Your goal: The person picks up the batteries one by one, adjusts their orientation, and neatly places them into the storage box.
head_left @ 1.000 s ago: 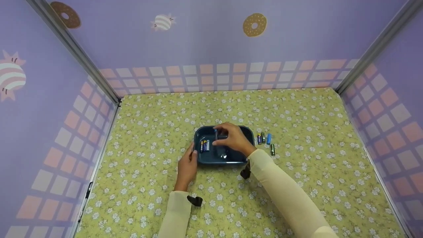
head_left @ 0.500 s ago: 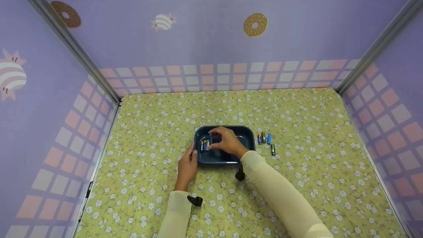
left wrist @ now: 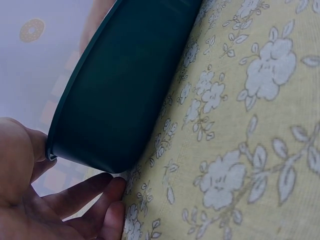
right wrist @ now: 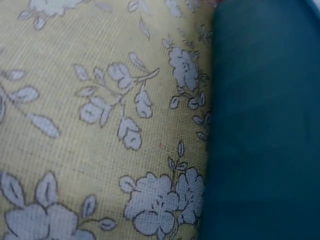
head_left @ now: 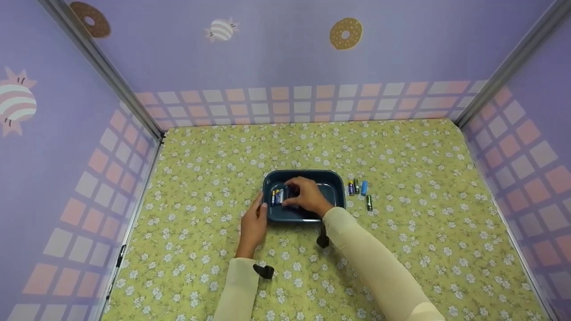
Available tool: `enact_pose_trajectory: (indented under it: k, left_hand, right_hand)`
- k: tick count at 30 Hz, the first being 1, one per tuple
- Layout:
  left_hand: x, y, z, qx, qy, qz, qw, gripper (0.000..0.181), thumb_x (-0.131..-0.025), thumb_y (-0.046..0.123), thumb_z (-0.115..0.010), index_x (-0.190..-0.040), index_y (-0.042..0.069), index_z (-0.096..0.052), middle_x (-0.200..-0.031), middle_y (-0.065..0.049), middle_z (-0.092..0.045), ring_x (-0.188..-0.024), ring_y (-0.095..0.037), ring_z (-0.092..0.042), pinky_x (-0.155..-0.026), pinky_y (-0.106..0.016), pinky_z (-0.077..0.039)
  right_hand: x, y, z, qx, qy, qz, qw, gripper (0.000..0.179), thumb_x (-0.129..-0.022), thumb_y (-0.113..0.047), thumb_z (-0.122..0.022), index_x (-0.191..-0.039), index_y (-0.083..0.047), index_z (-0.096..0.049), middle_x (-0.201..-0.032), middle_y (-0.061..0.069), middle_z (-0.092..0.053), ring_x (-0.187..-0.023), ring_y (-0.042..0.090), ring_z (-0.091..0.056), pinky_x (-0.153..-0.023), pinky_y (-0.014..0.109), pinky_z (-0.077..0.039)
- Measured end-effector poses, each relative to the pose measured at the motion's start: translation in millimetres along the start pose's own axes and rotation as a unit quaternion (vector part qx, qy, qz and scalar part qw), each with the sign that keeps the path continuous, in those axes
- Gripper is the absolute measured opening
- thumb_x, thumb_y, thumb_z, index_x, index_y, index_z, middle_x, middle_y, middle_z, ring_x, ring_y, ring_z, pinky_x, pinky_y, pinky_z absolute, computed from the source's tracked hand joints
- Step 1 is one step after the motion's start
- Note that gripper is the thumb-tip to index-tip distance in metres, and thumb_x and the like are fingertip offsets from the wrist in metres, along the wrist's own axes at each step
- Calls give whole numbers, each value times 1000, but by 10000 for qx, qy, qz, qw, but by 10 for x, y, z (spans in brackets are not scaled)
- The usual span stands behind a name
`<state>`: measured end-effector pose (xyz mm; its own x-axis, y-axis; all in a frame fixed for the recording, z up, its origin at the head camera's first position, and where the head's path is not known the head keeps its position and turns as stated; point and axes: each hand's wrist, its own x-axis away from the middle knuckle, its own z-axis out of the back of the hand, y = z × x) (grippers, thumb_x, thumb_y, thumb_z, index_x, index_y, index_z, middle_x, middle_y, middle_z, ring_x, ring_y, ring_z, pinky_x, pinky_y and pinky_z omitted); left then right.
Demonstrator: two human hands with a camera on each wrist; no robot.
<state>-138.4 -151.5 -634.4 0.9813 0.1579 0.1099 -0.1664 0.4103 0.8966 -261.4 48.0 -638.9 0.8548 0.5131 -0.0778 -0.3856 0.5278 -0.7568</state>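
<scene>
A dark teal rectangular tub [head_left: 332, 174] stands on the flowered cloth in the head view. Inside it, near the left wall, a short row of batteries [head_left: 277, 196] stands side by side. My right hand [head_left: 308, 196] reaches into the tub and pinches a dark battery [head_left: 286, 191] at the right end of that row, thumb at the near end and fingers at the far one. My left hand [head_left: 254, 225] grips the tub's left side. In the left wrist view, its thumb lies at the rim and its fingers [left wrist: 100, 207] bend towards the tub's base [left wrist: 117, 167].
Right of the tub lie several loose batteries: a purple and yellow one [head_left: 351, 188], a dark one [head_left: 356, 186], a light blue one [head_left: 364, 188] and a green and black one [head_left: 369, 203]. Purple patterned walls [head_left: 285, 58] enclose the table's back and sides.
My right hand has moved left and lower inside the tub, bringing the pinched battery from the middle to the standing row. My left hand has stayed at the tub's side.
</scene>
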Motion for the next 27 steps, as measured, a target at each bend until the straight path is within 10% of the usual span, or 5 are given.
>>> enact_pose_trajectory:
  k: [27]
  left_hand:
    - [0,2,-8,1,43,103,9999,49,-110,44,-43,-159,43,-34,-162,0,-41,-132,-27,-58,-99,-51,-51]
  right_hand:
    - [-68,4,-64,724,-381,-25,9966,64,-74,-36,-94,-126,-6,-71,-118,12,-66,-109,30,-63,-101,45,-50]
